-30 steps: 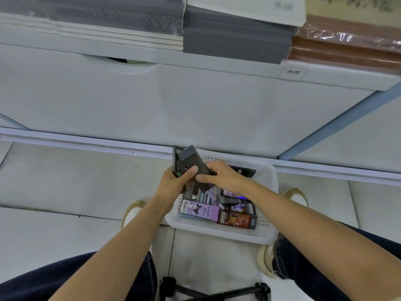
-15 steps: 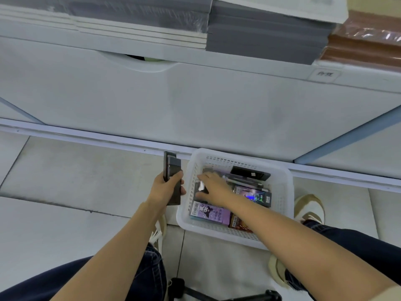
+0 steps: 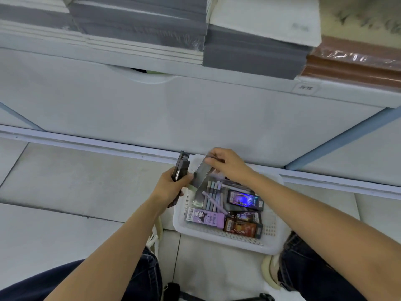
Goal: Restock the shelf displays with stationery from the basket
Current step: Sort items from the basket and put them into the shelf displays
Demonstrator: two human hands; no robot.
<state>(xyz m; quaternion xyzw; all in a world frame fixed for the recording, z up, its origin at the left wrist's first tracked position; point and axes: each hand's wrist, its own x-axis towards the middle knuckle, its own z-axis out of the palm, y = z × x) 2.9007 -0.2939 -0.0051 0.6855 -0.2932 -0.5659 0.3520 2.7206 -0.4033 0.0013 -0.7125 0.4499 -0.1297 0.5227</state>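
The white basket (image 3: pixel 227 240) sits on the tiled floor (image 3: pixel 65 181), hard against the foot of the white cabinet front (image 3: pixel 173 116). Both hands are at its far-left corner. The left hand (image 3: pixel 171 186) hangs just outside the basket's left rim, fingers wrapped round a couple of dark slim packs (image 3: pixel 181 167) held upright. The right hand (image 3: pixel 230 166) hovers over the basket's far edge, fingertips pinching the top end of a flat grey pack (image 3: pixel 202 174) that tilts down toward the left hand; whether it touches the thumb there is hard to say.

Inside the basket lie more goods: a bundle of pastel pens (image 3: pixel 213 192) in the middle, a purple box (image 3: pixel 205 218) along the near wall, a reddish-brown box (image 3: pixel 242 228) beside it, and a dark box with a blue gleam (image 3: pixel 245 200) toward the right.

Above the basket the cabinet front rises to a shelf lip (image 3: pixel 217 77) with a small label (image 3: pixel 305 88). On the shelf lie stacks of grey pads (image 3: pixel 141 25) and, far right, a brown wrapped stack (image 3: pixel 355 61). Denim knees flank the basket, and a pale shoe (image 3: pixel 271 273) sits at its near-right corner.
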